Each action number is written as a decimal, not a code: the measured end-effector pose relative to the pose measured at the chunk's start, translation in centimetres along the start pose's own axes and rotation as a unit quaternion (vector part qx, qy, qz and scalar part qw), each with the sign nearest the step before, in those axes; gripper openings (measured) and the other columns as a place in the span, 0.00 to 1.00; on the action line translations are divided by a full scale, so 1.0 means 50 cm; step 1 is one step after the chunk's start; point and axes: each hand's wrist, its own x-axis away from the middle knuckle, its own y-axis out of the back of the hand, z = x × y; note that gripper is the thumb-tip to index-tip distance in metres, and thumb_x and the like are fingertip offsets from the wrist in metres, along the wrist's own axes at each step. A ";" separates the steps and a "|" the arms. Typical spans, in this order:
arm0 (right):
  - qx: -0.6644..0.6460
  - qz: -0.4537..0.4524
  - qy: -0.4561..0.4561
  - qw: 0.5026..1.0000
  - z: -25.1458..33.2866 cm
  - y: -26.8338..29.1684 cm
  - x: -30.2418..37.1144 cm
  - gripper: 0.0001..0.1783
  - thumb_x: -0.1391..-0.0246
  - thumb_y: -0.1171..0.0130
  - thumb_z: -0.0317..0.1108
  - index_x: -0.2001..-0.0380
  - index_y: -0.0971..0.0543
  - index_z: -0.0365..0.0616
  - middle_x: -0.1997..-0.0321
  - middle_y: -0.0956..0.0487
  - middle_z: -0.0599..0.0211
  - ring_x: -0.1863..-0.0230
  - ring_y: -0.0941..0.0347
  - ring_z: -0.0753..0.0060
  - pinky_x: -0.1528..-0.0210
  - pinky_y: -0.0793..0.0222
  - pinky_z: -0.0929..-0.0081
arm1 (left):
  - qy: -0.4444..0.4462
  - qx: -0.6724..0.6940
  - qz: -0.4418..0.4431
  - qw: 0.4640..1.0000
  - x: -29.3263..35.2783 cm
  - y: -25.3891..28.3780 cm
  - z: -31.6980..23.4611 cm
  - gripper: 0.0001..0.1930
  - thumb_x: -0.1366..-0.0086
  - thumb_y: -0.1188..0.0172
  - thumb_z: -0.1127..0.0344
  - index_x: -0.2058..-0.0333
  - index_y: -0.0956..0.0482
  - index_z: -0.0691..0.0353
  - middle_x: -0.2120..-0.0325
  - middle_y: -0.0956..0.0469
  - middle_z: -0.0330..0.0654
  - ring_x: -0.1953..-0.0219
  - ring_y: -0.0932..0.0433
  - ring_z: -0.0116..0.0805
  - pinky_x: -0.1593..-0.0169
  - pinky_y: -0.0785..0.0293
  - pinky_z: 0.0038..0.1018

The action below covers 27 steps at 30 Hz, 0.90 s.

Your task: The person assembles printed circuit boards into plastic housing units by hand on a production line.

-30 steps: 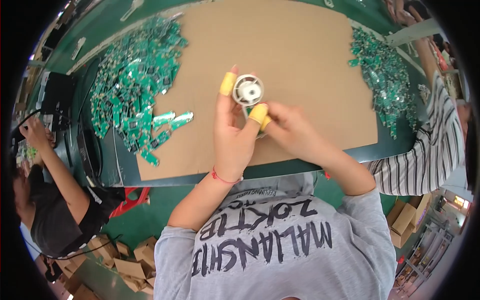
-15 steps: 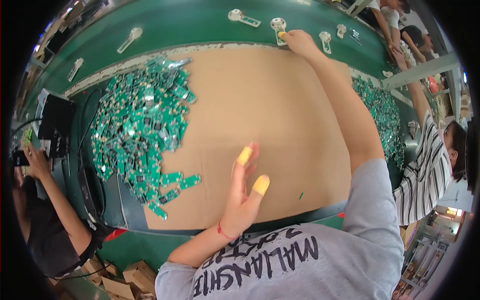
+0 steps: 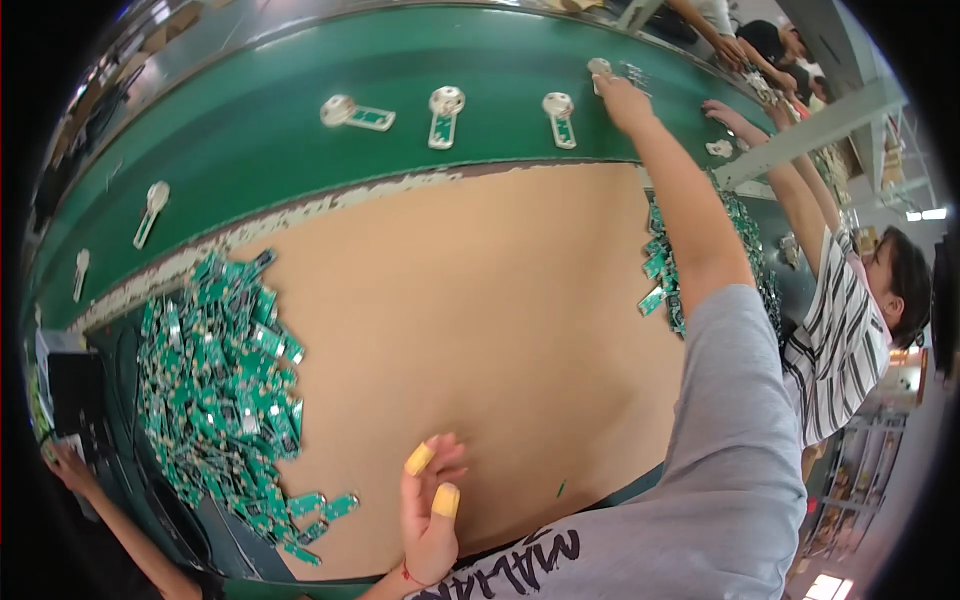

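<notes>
My right hand (image 3: 626, 104) reaches far out over the green work surface, its fingers closed at a small round-headed white plastic housing (image 3: 599, 66). The hand partly covers that housing. Nearby lie more white housings, each with a round head and a handle bearing a green strip: one (image 3: 560, 120) just left of the hand, another (image 3: 445, 117) further left, and a tilted one (image 3: 357, 113). Low over the brown cardboard sheet (image 3: 480, 300), my left hand (image 3: 430, 510) is open and holds nothing. Yellow covers sit on its thumb and one finger.
Green circuit boards are heaped at the cardboard's left (image 3: 220, 400); another board pile (image 3: 665, 260) lies right, beside my right arm. Two more housings (image 3: 152, 213) rest far left. A pale metal post (image 3: 820, 135) and a co-worker in a striped shirt (image 3: 825, 340) are at right.
My right hand has left one housing, which now lies free with a green strip in it, and moved right to another housing. The view has shifted. My left hand stays open.
</notes>
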 end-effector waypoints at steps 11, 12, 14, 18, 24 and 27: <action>0.023 -0.118 0.066 0.991 0.047 0.079 0.142 0.04 0.55 0.51 0.29 0.73 0.29 0.45 0.71 0.26 0.67 0.62 0.30 0.66 0.62 0.36 0.69 | -0.019 -0.070 -0.008 0.997 0.013 -0.029 -0.004 0.19 0.36 0.57 0.69 0.47 0.40 0.63 0.51 0.34 0.45 0.49 0.34 0.36 0.50 0.37 0.31; -0.013 -0.124 0.064 0.990 0.048 0.093 0.161 0.04 0.55 0.50 0.29 0.73 0.29 0.45 0.71 0.26 0.66 0.63 0.30 0.64 0.62 0.36 0.69 | -0.022 -0.078 -0.002 0.997 0.017 -0.032 -0.002 0.18 0.36 0.57 0.69 0.47 0.39 0.63 0.51 0.33 0.45 0.49 0.34 0.36 0.50 0.37 0.31; -0.041 -0.147 0.057 0.987 0.048 0.128 0.184 0.06 0.57 0.48 0.29 0.72 0.30 0.44 0.70 0.26 0.63 0.63 0.31 0.61 0.62 0.35 0.66 | -0.031 -0.083 0.005 0.996 0.023 -0.039 -0.003 0.18 0.36 0.57 0.70 0.47 0.38 0.63 0.51 0.33 0.45 0.49 0.33 0.35 0.50 0.37 0.31; -0.244 -0.276 0.030 0.929 0.093 0.223 0.219 0.09 0.57 0.47 0.30 0.69 0.30 0.40 0.70 0.27 0.57 0.63 0.32 0.54 0.61 0.34 0.62 | -0.054 -0.085 0.009 0.995 0.031 -0.032 0.006 0.18 0.36 0.57 0.69 0.48 0.38 0.63 0.50 0.34 0.45 0.47 0.34 0.35 0.49 0.37 0.30; -0.325 0.064 0.198 0.923 0.242 0.372 0.374 0.10 0.55 0.49 0.27 0.66 0.28 0.42 0.67 0.27 0.59 0.64 0.30 0.58 0.60 0.34 0.68 | -0.091 -0.063 0.019 0.994 0.021 -0.030 0.005 0.18 0.38 0.55 0.75 0.48 0.38 0.65 0.50 0.35 0.44 0.46 0.36 0.35 0.44 0.42 0.27; -0.429 -0.031 0.094 0.898 0.255 0.347 0.389 0.14 0.55 0.47 0.28 0.62 0.29 0.42 0.64 0.27 0.59 0.61 0.31 0.57 0.58 0.35 0.67 | -0.087 -0.063 0.053 0.993 0.015 -0.042 0.003 0.17 0.38 0.54 0.74 0.50 0.36 0.66 0.51 0.35 0.43 0.47 0.35 0.33 0.47 0.39 0.25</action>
